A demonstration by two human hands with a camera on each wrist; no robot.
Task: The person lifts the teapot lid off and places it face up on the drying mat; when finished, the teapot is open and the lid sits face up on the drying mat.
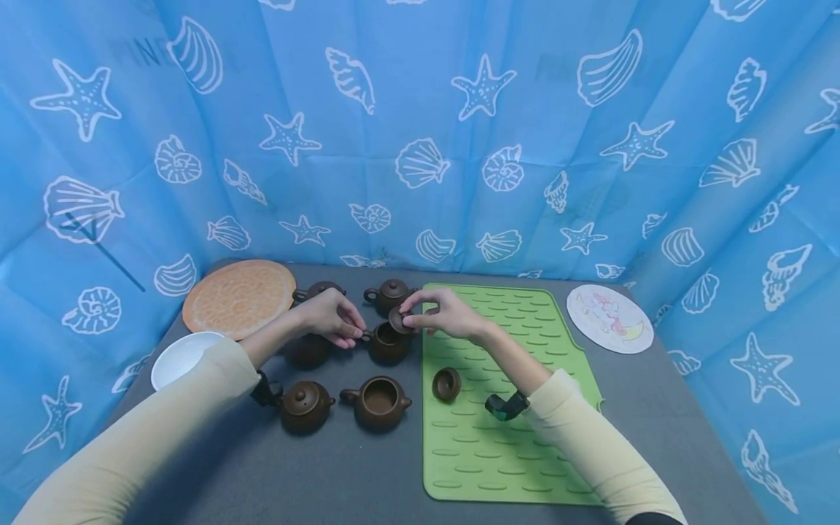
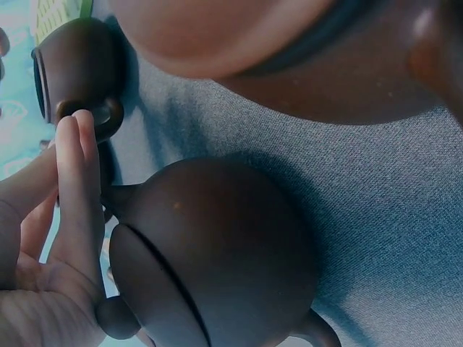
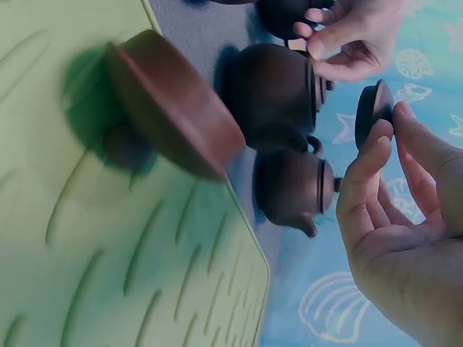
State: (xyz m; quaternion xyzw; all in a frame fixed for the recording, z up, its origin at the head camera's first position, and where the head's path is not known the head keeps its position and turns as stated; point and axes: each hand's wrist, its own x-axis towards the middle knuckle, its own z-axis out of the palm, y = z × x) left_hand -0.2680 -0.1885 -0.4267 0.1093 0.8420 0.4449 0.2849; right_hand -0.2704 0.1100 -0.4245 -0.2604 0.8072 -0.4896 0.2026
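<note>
Both arms reach forward; left hand [image 1: 328,317] fingers pinched, right hand [image 1: 446,315] fingertips pinching, hands near.

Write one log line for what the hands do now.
right hand: pinches lid above open teapot | left hand: holds its handle

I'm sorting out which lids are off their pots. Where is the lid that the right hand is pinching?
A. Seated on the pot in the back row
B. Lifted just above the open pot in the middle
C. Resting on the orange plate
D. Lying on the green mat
B: the right hand pinches the lid tilted just over the open teapot, whose handle the left hand steadies; another lid lies on the green mat.
</note>
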